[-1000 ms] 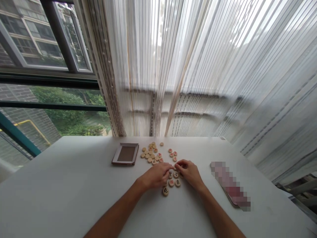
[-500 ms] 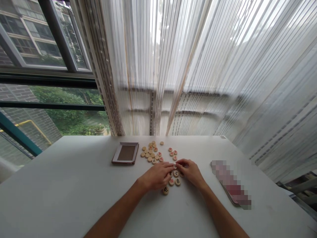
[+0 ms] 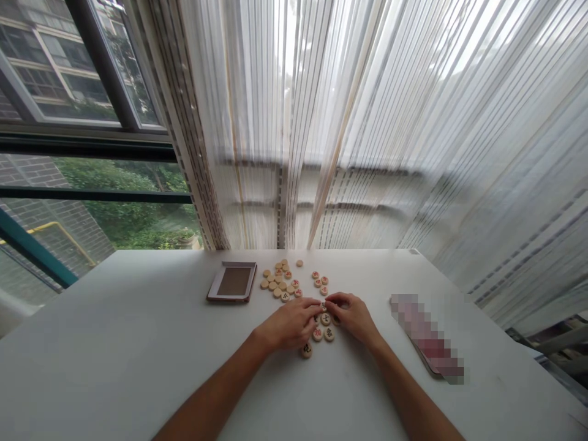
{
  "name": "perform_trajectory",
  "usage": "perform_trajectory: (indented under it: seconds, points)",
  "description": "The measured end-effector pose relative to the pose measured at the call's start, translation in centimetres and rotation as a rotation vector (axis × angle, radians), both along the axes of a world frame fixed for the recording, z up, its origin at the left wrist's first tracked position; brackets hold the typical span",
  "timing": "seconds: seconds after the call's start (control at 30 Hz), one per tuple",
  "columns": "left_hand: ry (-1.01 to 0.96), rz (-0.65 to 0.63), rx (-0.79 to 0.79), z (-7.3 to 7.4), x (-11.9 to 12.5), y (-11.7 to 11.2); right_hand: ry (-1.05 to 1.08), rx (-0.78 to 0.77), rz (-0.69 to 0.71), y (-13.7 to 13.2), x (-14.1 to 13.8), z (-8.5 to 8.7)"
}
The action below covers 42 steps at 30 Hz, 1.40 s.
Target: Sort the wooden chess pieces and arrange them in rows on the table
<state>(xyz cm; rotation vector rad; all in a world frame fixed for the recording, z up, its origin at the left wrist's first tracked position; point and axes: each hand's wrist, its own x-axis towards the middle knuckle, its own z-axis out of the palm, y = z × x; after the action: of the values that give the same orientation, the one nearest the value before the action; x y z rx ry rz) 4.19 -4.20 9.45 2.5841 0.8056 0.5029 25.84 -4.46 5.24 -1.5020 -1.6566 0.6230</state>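
1. a small round wooden game piece (image 3: pixel 323 305) sits pinched between the fingertips of both hands, right where the two hands meet above the table.
2. the left hand (image 3: pixel 290 323) lies palm down, fingers curled narrow, thumb and forefinger closed on the piece's left edge.
3. the right hand (image 3: pixel 353 316) mirrors it, fingers bent in close and nipping the piece from the right side.
4. under and between the hands lies a little cluster of face-up pieces (image 3: pixel 325 327) with red and black characters; one black-marked piece (image 3: pixel 306 350) rests just below the left hand's knuckles.
5. beyond the fingertips, further from the person, a loose pile of pieces (image 3: pixel 281 283) lies scattered, many blank side up, with a few red-marked ones (image 3: pixel 320 280) just beyond the pinched piece.
6. beyond the left hand and further to its left is a shallow brown box (image 3: pixel 232 283), lying flat, near the pile.
7. well apart to the right of the right hand lies a long flat blurred object (image 3: pixel 427 339).
8. all rest on a white table (image 3: pixel 114 343); striped sheer curtains (image 3: pixel 367 122) hang beyond it.
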Motion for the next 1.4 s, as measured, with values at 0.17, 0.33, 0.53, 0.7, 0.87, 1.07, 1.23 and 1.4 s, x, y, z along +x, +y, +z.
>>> perform_trajectory:
  seconds: [0.17, 0.33, 0.53, 0.7, 0.87, 1.07, 1.23, 1.4]
  points:
    - [-0.001, -0.005, -0.023, -0.1, -0.1, 0.1, 0.02, 0.017, -0.017, -0.2, -0.1, 0.2]
    - [-0.014, 0.039, -0.101, 0.1, -0.7, 0.7, 0.069, 0.035, -0.075, 0.0, 0.3, 0.4]
    - [-0.092, 0.083, -0.168, 1.6, -1.5, 1.0, 0.139, 0.059, -0.161, 0.4, 1.0, 0.2]
    - [-0.202, 0.144, -0.151, 2.3, -1.9, 1.5, 0.162, 0.09, -0.215, 0.5, 0.8, 0.0]
    - [-0.428, 0.155, -0.16, 3.7, -2.4, 1.7, 0.157, 0.118, -0.217, 0.4, 0.4, -0.1]
    - [-0.667, 0.175, -0.173, 9.0, -4.7, -0.5, 0.193, 0.137, -0.228, 0.5, 0.4, -0.3]
    - [-0.695, 0.155, -0.231, 10.6, -4.2, 0.6, 0.235, 0.16, -0.235, 0.6, 0.4, -0.5]
    - [-0.271, 0.106, -0.113, 7.9, -0.3, 5.6, 0.264, 0.177, -0.254, 0.9, 0.6, -0.8]
